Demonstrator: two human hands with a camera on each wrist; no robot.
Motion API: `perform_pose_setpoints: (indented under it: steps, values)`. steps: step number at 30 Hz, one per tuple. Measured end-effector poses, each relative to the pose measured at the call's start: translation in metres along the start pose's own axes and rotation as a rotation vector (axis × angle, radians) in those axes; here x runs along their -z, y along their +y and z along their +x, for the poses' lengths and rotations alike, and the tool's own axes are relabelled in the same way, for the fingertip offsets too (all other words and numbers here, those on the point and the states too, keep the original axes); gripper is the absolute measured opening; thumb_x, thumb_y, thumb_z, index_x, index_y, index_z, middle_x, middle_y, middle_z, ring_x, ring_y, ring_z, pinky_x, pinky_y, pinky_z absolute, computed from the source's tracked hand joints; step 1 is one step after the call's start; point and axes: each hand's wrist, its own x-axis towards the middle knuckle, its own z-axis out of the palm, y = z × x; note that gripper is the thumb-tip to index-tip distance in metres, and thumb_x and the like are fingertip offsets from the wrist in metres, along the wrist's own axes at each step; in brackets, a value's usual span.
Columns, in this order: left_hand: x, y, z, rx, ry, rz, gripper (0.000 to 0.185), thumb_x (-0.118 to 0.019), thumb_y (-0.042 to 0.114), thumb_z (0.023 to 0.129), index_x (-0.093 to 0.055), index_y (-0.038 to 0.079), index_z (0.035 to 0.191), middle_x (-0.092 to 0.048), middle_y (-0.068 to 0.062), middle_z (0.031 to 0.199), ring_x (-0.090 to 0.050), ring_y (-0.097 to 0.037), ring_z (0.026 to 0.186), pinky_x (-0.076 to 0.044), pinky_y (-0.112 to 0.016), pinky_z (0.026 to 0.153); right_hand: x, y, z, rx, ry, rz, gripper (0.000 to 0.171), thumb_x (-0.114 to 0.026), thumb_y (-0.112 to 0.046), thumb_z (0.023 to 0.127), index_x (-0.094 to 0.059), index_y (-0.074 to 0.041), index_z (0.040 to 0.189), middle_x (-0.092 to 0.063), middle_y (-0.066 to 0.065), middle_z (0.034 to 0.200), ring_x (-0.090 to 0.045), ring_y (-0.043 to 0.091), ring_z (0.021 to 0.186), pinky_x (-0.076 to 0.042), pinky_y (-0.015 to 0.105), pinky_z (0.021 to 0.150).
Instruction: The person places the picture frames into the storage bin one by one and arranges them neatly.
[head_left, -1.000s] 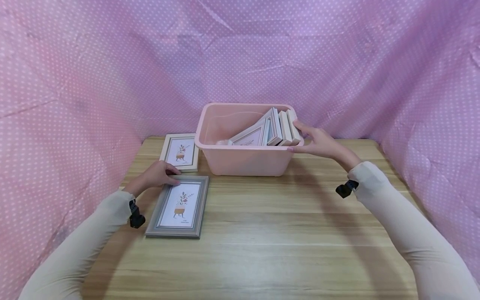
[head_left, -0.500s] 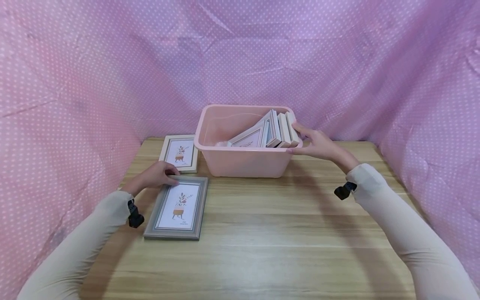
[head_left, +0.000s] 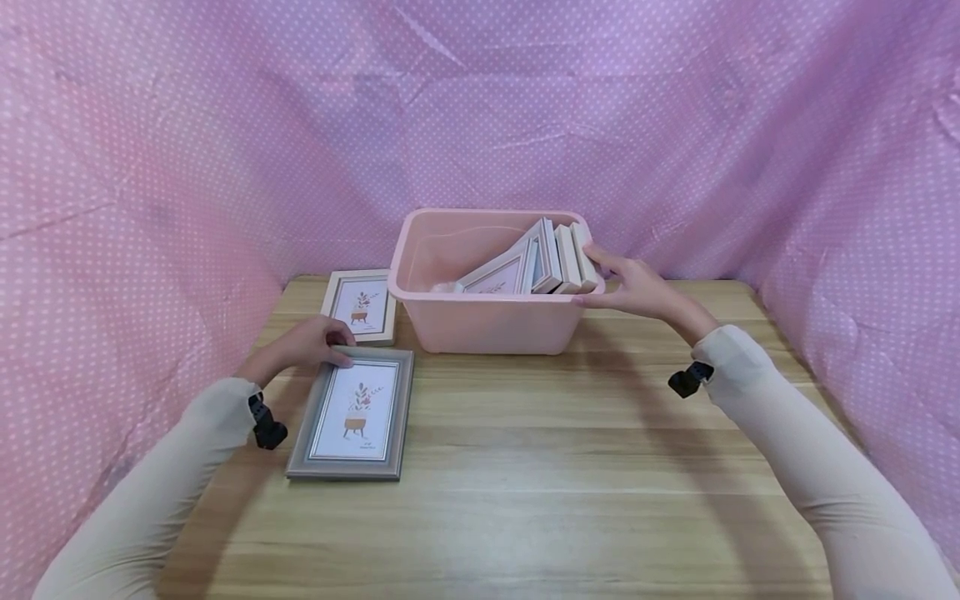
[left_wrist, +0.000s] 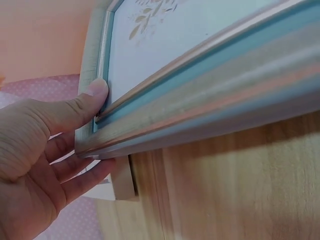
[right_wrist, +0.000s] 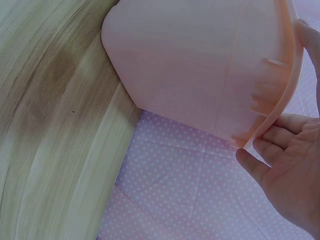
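Left hand point(head_left: 307, 346) has slid the grey frame point(head_left: 348, 414) slightly nearer the tabletop point(head_left: 540, 467) left edge; thumb on top, fingers curled under its far corner, tipping it up to lift. Right hand point(head_left: 637, 287) steadies the pink bin point(head_left: 487, 321), fingers hooked on its right rim. 1 cream frame point(head_left: 360, 305) lies just beyond; open tabletop in front.
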Motion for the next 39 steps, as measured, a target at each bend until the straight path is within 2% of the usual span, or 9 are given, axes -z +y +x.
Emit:
perform_pose_setpoints:
  steps: [5, 11, 17, 25, 33, 39]
  values:
    - [0.004, -0.002, -0.003, 0.008, 0.006, -0.013, 0.021, -0.080, 0.019, 0.072, -0.070, 0.012, 0.090, -0.070, 0.000, 0.089, -0.063, -0.019, 0.089, -0.052, -0.038, 0.081, 0.000, -0.001, 0.001, 0.001, -0.005, -0.009, 0.096, -0.074, -0.055, 0.070, -0.027, -0.023, 0.148, -0.033, 0.006, 0.150, -0.037, 0.028, 0.135, -0.036, 0.047, 0.107]
    - [0.010, -0.004, -0.009, 0.014, -0.021, -0.005, 0.027, -0.076, 0.017, 0.077, -0.072, 0.008, 0.102, -0.072, -0.009, 0.101, -0.065, -0.022, 0.095, -0.052, -0.042, 0.085, 0.001, 0.000, 0.001, -0.006, -0.003, -0.007, 0.097, -0.074, -0.056, 0.069, -0.027, -0.025, 0.148, -0.034, 0.006, 0.149, -0.038, 0.026, 0.133, -0.038, 0.048, 0.105]
    - [0.017, 0.001, -0.012, 0.015, -0.057, -0.031, 0.027, -0.071, 0.011, 0.081, -0.071, 0.005, 0.107, -0.070, -0.014, 0.104, -0.063, -0.019, 0.091, -0.052, -0.034, 0.080, 0.001, 0.000, 0.001, 0.000, 0.007, -0.005, 0.097, -0.075, -0.056, 0.069, -0.028, -0.025, 0.148, -0.036, 0.006, 0.148, -0.043, 0.021, 0.126, -0.042, 0.045, 0.100]
    - [0.021, 0.009, -0.015, -0.085, -0.084, 0.015, 0.027, -0.067, 0.009, 0.084, -0.069, 0.004, 0.111, -0.066, -0.017, 0.114, -0.059, -0.030, 0.106, -0.048, -0.047, 0.089, 0.001, 0.001, 0.001, 0.003, 0.006, 0.000, 0.096, -0.075, -0.055, 0.069, -0.029, -0.024, 0.148, -0.037, 0.009, 0.147, -0.043, 0.022, 0.126, -0.042, 0.047, 0.100]
    - [0.021, 0.014, -0.013, -0.050, -0.148, 0.011, 0.033, -0.062, 0.024, 0.090, -0.066, 0.004, 0.115, -0.064, -0.013, 0.110, -0.054, -0.021, 0.094, -0.045, -0.030, 0.078, 0.001, 0.001, 0.002, -0.003, -0.003, -0.004, 0.096, -0.075, -0.055, 0.069, -0.029, -0.024, 0.148, -0.038, 0.009, 0.147, -0.042, 0.024, 0.129, -0.041, 0.047, 0.102]
    - [0.024, 0.019, -0.014, -0.032, -0.172, -0.014, 0.033, -0.062, 0.029, 0.090, -0.067, 0.007, 0.114, -0.062, -0.010, 0.109, -0.053, -0.021, 0.099, -0.045, -0.033, 0.081, 0.001, 0.000, 0.002, -0.011, -0.011, -0.001, 0.096, -0.074, -0.056, 0.069, -0.028, -0.025, 0.148, -0.036, 0.007, 0.148, -0.040, 0.025, 0.132, -0.039, 0.048, 0.104]
